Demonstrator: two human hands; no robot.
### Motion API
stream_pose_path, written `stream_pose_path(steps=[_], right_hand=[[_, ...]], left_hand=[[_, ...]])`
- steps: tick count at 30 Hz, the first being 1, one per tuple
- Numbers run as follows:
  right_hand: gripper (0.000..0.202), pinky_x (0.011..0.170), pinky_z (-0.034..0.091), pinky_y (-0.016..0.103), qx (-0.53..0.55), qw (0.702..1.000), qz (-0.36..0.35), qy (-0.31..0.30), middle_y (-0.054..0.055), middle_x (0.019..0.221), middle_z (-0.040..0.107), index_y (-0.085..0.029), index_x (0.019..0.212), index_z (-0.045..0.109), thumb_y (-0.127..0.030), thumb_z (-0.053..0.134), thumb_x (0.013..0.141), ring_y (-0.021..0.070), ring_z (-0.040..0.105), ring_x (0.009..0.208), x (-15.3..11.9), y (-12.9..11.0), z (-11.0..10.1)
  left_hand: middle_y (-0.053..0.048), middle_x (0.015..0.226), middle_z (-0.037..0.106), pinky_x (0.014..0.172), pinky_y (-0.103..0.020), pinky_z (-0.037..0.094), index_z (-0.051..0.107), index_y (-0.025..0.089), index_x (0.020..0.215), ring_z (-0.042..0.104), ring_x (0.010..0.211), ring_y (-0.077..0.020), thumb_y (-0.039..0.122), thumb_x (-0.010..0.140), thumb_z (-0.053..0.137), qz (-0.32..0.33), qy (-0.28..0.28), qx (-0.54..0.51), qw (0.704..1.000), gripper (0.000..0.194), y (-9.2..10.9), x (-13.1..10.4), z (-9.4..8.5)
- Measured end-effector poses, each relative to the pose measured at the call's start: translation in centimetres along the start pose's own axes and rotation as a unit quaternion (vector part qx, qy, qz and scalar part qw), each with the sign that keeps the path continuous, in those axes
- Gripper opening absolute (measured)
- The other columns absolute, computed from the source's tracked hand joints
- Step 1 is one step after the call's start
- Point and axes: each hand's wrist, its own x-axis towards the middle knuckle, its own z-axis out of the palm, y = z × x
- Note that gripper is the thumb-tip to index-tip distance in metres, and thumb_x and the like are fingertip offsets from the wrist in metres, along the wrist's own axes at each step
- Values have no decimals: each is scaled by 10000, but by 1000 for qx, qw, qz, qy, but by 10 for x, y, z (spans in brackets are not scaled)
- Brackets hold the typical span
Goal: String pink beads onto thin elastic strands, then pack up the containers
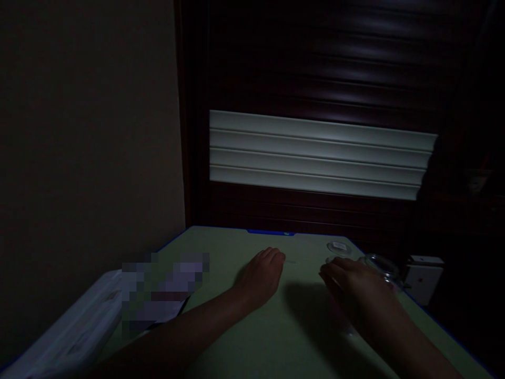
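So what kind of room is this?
Probably a room in a home, perhaps a bedroom or study: a small green-topped table stands against dark slatted wood with a pale slatted band, beside a plain wall.

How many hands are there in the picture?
2. The left hand is over the middle of the green table, and the right hand is beside a clear container. The dark parts could hide more.
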Motion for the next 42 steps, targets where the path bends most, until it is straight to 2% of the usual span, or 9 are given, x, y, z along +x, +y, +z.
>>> stream_pose_path(steps=[4,10,17,24,31,36,42], right_hand=[[245,572,338,214,82,996,-36,-25,9,732,614,-205,728,618,-163,414,858,120,558,662,1,-12,8],[233,579,325,210,97,991,-83,-41,4,717,621,-193,703,617,-132,432,832,106,549,630,2,-21,19],[251,579,329,215,102,992,-55,-52,10,717,627,-206,716,632,-131,425,836,117,559,653,4,-18,14],[244,582,323,225,105,991,-58,-56,11,721,628,-194,711,625,-129,425,835,116,554,643,3,-21,11],[249,570,311,232,99,992,-64,-33,14,700,625,-200,715,635,-125,428,832,119,553,632,3,-21,17],[251,563,305,233,99,992,-81,-21,9,689,620,-194,696,624,-102,424,817,113,542,607,3,-18,23],[223,566,312,233,101,992,-71,-32,14,695,624,-197,697,621,-121,452,821,122,550,621,4,-18,24]], left_hand=[[-54,836,529,760,-363,430,486,153,880,493,797,-189,105,879,320,-29,13,19,999,173,-2,0,0],[-35,811,529,732,-328,428,475,176,840,506,789,-178,110,877,330,-86,28,7,996,164,-8,-2,7],[-31,756,538,681,-295,420,490,181,764,520,743,-169,118,866,351,-165,31,12,986,183,-22,-6,18],[-50,781,563,697,-306,418,563,172,748,536,778,-185,128,829,432,-199,-9,38,979,160,-29,-8,22],[-62,813,577,716,-331,424,605,171,753,538,819,-210,282,806,537,-196,-29,54,979,141,-30,-7,26],[-70,859,591,751,-329,413,631,174,795,537,858,-213,314,811,534,-218,-84,60,970,171,-30,-3,26],[-63,855,596,736,-295,399,648,182,768,529,852,-202,308,815,515,-227,-101,64,966,189,-30,0,25]])
